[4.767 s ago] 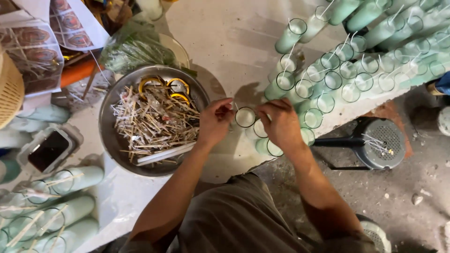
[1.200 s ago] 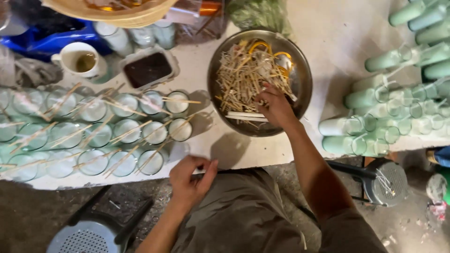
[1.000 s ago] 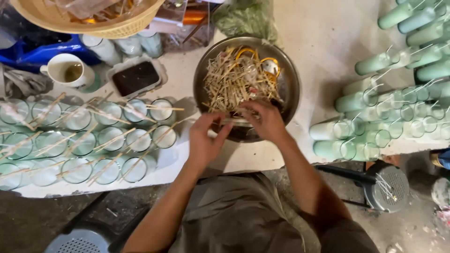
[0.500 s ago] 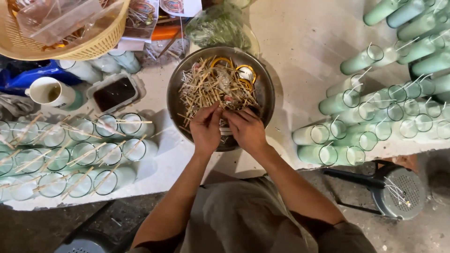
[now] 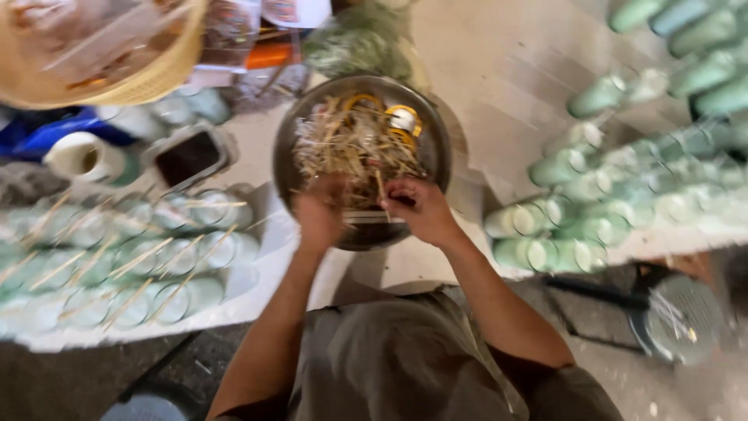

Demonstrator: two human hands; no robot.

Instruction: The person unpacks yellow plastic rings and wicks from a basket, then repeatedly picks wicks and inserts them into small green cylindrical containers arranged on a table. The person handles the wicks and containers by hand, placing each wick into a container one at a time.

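Grey cloth of my shirt [image 5: 405,366] filled the near edge of the view as I leaned over the white table [image 5: 483,101]. My left hand [image 5: 322,212] and my right hand [image 5: 418,209] met over the near rim of a round metal bowl [image 5: 436,148], which sat at twelve o'clock from my chest, on the table's edge. My right hand was curled, its fingers pinched on a thin pale stick [image 5: 382,187] rising from the heap; my left was blurred by motion, and I could not tell whether it held anything. Straw-coloured sticks [image 5: 351,144] lay piled in the bowl, with yellow-ringed rolls [image 5: 401,118] at its far side, toward one o'clock. At nine o'clock from the bowl stood rows of clear glasses [image 5: 132,249], pale green at the base, each with a stick laid across its mouth. At three o'clock, more pale green glasses [image 5: 592,210] lay on their sides in stacked rows. Beyond the upright glasses, at ten o'clock, were a dark rectangular tray [image 5: 187,156] and a white cup [image 5: 82,156]. Farthest off, a woven yellow basket [image 5: 117,54] hung over the corner at eleven o'clock, and a green bundle [image 5: 358,43] lay just past the bowl at twelve. A round grey stool [image 5: 678,316] stood on the floor at four o'clock.
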